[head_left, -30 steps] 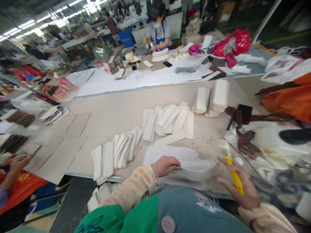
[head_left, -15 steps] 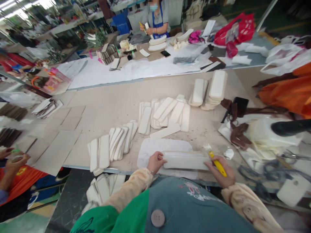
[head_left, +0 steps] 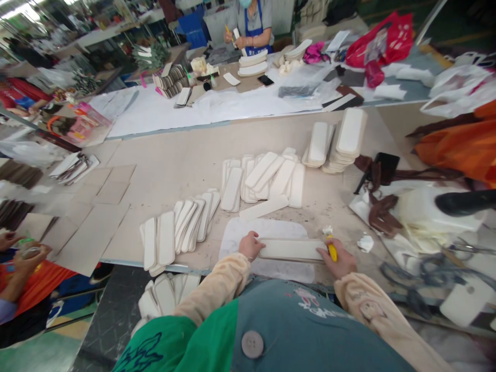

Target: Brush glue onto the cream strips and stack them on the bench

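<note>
A long white rounded strip [head_left: 291, 249] lies flat on a white sheet [head_left: 267, 231] at the near edge of the table. My left hand [head_left: 250, 245] grips its left end with curled fingers. My right hand [head_left: 336, 259] rests at its right end, closed round a yellow-handled brush [head_left: 330, 247] whose pale bristles point away from me. Rows of the same white strips [head_left: 182, 230] fan out just beyond, with more white strips [head_left: 263, 178] further back.
Two stacks of strips [head_left: 337, 142] stand at the back right. Brown scraps, a black object [head_left: 382, 168] and an orange bag [head_left: 461, 150] crowd the right side. Cardboard sheets [head_left: 89, 227] lie left. Another person's hands [head_left: 23, 253] show at far left; a person in a blue apron [head_left: 251, 26] works across.
The strip came down from a raised, tilted hold and now lies flat on the white sheet. My right hand with the brush moved left and in to the strip's right end.
</note>
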A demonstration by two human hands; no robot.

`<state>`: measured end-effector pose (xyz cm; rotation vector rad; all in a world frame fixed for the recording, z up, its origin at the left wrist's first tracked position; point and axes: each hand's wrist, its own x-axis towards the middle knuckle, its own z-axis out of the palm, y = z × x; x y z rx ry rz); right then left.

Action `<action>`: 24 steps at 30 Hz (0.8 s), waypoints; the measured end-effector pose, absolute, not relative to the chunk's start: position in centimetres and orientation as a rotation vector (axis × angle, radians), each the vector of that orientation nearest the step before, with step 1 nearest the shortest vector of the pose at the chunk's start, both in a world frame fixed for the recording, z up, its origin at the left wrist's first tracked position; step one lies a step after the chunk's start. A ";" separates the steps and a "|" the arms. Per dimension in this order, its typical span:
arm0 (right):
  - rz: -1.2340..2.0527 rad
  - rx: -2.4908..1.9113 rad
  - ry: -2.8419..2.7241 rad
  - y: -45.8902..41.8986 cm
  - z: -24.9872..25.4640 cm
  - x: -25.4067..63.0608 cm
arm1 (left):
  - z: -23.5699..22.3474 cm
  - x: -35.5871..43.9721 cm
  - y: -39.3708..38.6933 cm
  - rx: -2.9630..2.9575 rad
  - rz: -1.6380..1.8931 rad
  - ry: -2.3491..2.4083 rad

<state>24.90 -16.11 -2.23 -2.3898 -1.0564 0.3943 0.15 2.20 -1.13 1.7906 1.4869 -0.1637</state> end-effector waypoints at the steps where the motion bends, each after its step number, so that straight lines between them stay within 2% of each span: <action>1: 0.387 -2.396 -1.066 -16.1 -2.4 24.9 | -1.2 0.1 2.2 1.804 -0.177 1.484; 24: 0.048 -2.459 -1.346 -16.4 -4.7 25.2 | -1.3 0.2 2.9 1.870 -0.231 1.413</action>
